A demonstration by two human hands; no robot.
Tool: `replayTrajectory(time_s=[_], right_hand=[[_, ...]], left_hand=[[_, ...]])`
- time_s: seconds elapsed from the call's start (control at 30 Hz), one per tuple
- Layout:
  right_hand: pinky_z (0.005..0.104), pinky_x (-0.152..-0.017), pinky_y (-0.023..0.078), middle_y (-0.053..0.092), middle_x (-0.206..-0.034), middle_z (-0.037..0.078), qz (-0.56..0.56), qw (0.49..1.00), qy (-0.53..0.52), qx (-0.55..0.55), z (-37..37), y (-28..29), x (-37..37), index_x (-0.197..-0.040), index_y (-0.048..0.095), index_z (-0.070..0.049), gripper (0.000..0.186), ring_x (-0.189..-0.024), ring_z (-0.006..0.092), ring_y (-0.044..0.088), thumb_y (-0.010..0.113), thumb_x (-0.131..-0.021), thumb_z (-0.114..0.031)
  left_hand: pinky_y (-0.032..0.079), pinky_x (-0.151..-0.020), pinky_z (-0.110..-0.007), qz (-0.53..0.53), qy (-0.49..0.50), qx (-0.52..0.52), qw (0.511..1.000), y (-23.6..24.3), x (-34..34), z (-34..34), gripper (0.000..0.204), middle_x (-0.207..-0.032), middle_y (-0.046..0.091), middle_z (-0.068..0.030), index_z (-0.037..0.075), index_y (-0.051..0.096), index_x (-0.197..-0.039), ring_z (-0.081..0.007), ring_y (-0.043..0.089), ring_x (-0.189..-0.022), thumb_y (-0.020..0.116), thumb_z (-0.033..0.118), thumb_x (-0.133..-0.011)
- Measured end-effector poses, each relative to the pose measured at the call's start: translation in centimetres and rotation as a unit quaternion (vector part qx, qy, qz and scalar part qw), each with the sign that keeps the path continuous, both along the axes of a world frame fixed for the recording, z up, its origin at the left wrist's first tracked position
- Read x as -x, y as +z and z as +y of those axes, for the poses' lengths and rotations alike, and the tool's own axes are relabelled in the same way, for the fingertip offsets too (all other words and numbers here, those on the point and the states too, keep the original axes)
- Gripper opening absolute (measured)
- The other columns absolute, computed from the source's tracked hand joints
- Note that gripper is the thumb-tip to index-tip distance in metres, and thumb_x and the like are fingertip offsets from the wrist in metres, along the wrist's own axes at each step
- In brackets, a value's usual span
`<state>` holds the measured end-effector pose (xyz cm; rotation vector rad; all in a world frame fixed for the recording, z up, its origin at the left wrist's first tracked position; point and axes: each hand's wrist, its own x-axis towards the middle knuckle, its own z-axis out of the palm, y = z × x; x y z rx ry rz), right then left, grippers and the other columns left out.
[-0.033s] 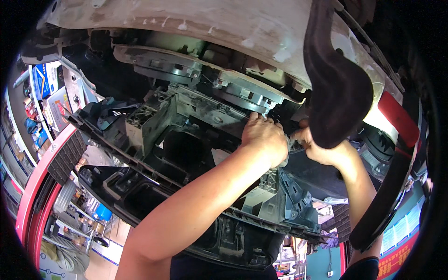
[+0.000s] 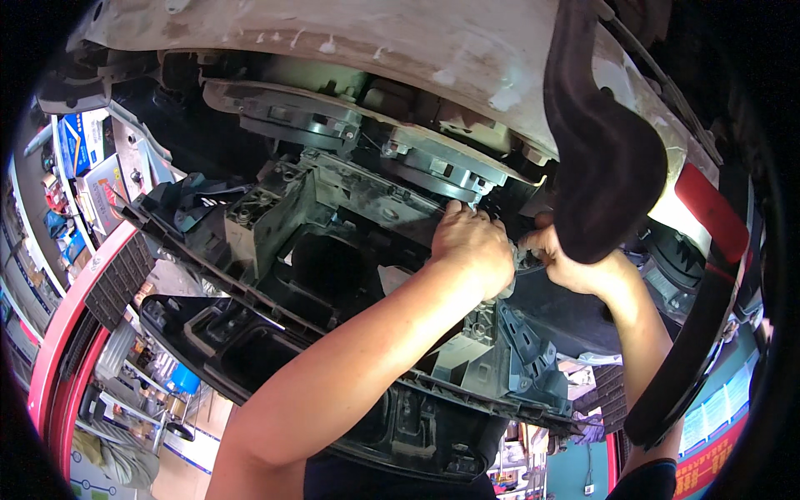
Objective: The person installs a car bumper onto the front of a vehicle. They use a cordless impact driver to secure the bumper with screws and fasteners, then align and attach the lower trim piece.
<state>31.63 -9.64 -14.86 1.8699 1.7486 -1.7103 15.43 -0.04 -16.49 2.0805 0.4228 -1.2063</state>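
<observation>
My left hand [image 2: 473, 250] reaches up into the underside of a vehicle, its fingers curled against the right end of a dusty black plastic frame [image 2: 358, 187]. What those fingers grip is hidden behind the hand. Just to its right, my right hand [image 2: 583, 265] is closed, thumb and fingers bent toward a small greyish part [image 2: 525, 250] between the two hands. I cannot make out its kind. A dark curved piece [image 2: 608, 167] hangs in front and covers some of the right hand. Above the left hand is a round grey housing [image 2: 442, 171] with cutouts along its rim.
A pale, scuffed body panel [image 2: 333, 29] spans the top. Below the frame hangs a long black plastic panel [image 2: 242, 350]. A blue-grey bracket [image 2: 529, 354] sits under my left wrist. A red lift arm [image 2: 71, 358] stands at left, near shelves with boxes [image 2: 100, 192].
</observation>
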Motion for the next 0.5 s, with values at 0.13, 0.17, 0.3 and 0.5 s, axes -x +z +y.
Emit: replayTrajectory(time_s=[0.13,0.17,0.3,0.5], right_hand=[[0.0486,-0.077,0.056,0.069,-0.083,0.019,0.029,0.999,-0.019,0.014,0.3,-0.1,-0.1,-0.095,0.078,-0.008,0.027,-0.083,0.0384,0.071,0.064,-0.072,-0.003],[0.0475,-0.077,0.056,0.070,-0.083,0.020,0.047,0.998,-0.035,0.021,0.1,-0.3,-0.3,-0.098,0.078,-0.007,0.028,-0.082,0.0377,0.071,0.064,-0.074,-0.002],[0.0435,-0.076,0.054,0.071,-0.084,0.022,0.149,0.977,-0.103,0.108,-0.4,-1.9,-1.4,-0.106,0.077,-0.004,0.027,-0.079,0.0340,0.070,0.063,-0.083,-0.003],[0.0446,-0.077,0.053,0.069,-0.081,0.022,0.109,0.980,-0.121,0.118,-0.5,-2.0,-0.5,-0.090,0.075,0.000,0.014,-0.081,0.0378,0.069,0.064,-0.081,-0.003]], left_hand=[[0.036,-0.111,-0.045,-0.006,0.000,-0.009,1.000,-0.1,0.2,-0.2,0.043,-0.123,0.070,-0.0150,0.002,0.070,-0.120,-0.0279,0.058,-0.122,0.045,0.033,-0.103],[0.036,-0.110,-0.045,-0.007,0.002,-0.009,1.000,-0.1,0.2,-0.2,0.043,-0.122,0.070,-0.0150,0.002,0.070,-0.120,-0.0279,0.058,-0.122,0.045,0.033,-0.103],[0.036,-0.110,-0.044,-0.007,0.000,-0.008,1.000,-0.1,0.1,-0.2,0.043,-0.121,0.070,-0.0150,0.002,0.070,-0.119,-0.0281,0.059,-0.121,0.045,0.033,-0.103],[0.036,-0.109,-0.044,-0.013,0.002,-0.010,1.000,-0.2,0.3,-0.2,0.043,-0.120,0.071,-0.0149,0.002,0.071,-0.116,-0.0285,0.059,-0.119,0.047,0.034,-0.103]])
